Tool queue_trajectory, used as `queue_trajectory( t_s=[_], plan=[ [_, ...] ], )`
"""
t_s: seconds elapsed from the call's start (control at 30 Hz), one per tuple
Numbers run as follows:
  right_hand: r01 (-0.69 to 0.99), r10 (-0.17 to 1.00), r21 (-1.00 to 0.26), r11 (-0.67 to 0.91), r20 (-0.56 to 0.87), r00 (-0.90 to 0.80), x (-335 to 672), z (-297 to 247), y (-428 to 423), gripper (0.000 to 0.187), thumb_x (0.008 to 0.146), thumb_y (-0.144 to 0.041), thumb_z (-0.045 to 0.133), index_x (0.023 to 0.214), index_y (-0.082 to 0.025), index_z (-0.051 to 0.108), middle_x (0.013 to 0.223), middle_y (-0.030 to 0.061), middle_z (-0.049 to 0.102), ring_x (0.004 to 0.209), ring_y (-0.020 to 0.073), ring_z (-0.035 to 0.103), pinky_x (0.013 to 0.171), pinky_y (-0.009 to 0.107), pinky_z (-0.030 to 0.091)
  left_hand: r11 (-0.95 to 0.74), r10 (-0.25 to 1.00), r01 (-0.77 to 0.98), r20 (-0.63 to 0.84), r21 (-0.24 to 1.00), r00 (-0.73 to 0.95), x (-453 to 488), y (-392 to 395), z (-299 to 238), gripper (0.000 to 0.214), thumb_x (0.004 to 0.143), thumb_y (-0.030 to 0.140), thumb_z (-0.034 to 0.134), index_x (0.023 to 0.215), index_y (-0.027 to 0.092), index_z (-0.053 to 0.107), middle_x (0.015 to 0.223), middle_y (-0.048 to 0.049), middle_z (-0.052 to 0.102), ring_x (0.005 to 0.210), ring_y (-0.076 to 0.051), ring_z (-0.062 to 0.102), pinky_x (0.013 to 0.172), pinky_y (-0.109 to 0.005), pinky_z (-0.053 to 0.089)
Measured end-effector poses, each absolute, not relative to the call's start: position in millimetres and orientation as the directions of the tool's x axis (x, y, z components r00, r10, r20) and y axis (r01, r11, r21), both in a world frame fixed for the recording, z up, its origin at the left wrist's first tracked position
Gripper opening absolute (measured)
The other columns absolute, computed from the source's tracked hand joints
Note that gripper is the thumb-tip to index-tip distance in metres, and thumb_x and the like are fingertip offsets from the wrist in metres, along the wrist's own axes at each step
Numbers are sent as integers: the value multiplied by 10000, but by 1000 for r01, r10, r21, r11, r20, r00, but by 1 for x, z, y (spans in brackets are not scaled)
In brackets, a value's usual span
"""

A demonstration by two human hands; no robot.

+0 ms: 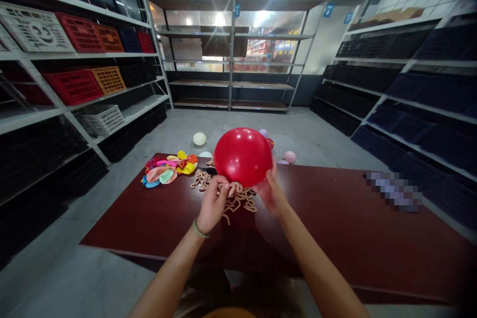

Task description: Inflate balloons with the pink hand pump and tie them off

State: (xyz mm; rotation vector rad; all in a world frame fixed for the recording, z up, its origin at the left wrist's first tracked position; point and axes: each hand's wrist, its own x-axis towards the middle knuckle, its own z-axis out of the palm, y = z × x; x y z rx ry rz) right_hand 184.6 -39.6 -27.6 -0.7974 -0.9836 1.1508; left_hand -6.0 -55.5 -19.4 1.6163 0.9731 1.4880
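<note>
A blown-up red balloon point(243, 156) is held over the dark red table point(335, 228), between my two hands. My left hand point(213, 202) is closed in a pinch at the balloon's lower left, at its neck. My right hand point(271, 192) cups the balloon's lower right side, fingers pressed against it. Just under the balloon lies a heap of beige curled clips point(234, 198) on the table. A pile of flat coloured balloons point(167, 169) rests on the table's far left part.
Several inflated balloons lie on the grey floor beyond the table, a cream one point(199, 138) and a pink one point(289, 157) among them. Metal shelves with red, orange and white crates point(80, 35) line the left; dark shelving point(410, 89) runs along the right.
</note>
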Motion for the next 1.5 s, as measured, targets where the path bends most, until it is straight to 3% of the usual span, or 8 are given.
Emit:
queue_trajectory(
  t_s=[0.2,0.47,0.6,0.73,1.17,1.3,1.37,1.5],
  plan=[
    [-363,954,-882,299,289,83,188,-27,-37,876,852,-596,623,1552,-467,113,1591,24,374,1409,293,434,1051,583,474,-353,887,85,305,932,347,-2,-53,-44,238,959,420,523,909,194,582,797,-13,612,694,-146,565,647,-256,446],
    [-159,851,-854,496,440,288,207,-18,-27,1008,761,-606,704,1550,-379,120,1649,79,210,1463,314,331,1130,564,396,-313,867,72,255,947,428,-11,-35,-32,242,923,410,597,1029,193,582,1014,-75,653,887,-184,646,794,-323,527],
    [-26,806,-842,539,506,308,228,-8,-23,1138,673,-666,756,1548,-382,85,1660,95,142,1479,344,282,1119,578,402,-336,884,-117,356,935,304,-16,-8,-13,690,857,418,698,1441,312,346,1544,-147,364,1316,-285,511,1017,-430,484],
    [25,816,-845,535,524,243,240,-4,-20,1250,588,-703,801,1550,-360,81,1649,123,156,1477,366,276,1123,577,397,-361,851,-219,416,907,321,-2,13,2,894,857,489,684,1554,408,131,1660,-105,163,1468,-317,320,1107,-454,428],
    [211,754,-777,594,628,192,274,0,20,1098,702,-555,796,1553,-380,125,1660,76,134,1491,318,257,1145,518,380,-458,811,-215,505,862,296,51,71,-2,881,869,471,672,1575,374,155,1649,-99,223,1476,-306,309,1139,-448,395],
    [574,731,-782,243,536,422,294,11,87,1024,718,-437,772,1562,-244,223,1657,163,111,1511,386,139,1185,606,227,-495,867,158,497,854,30,71,139,17,666,820,287,722,1443,237,492,1590,-138,337,1478,-337,285,1157,-481,347],
    [609,736,-763,219,538,410,302,13,114,873,749,-361,732,1513,-171,357,1643,205,150,1502,406,160,1190,608,189,-435,890,236,454,869,-33,79,160,25,434,829,229,682,1259,180,648,1381,-154,575,1366,-324,452,1154,-494,339],
    [647,716,-697,308,618,325,310,7,133,476,900,-257,468,1354,-153,560,1549,162,399,1431,257,365,1187,431,279,-478,877,165,479,863,36,78,165,22,240,869,247,617,1066,167,726,1143,-122,706,1121,-257,628,1054,-426,442]
  ],
)
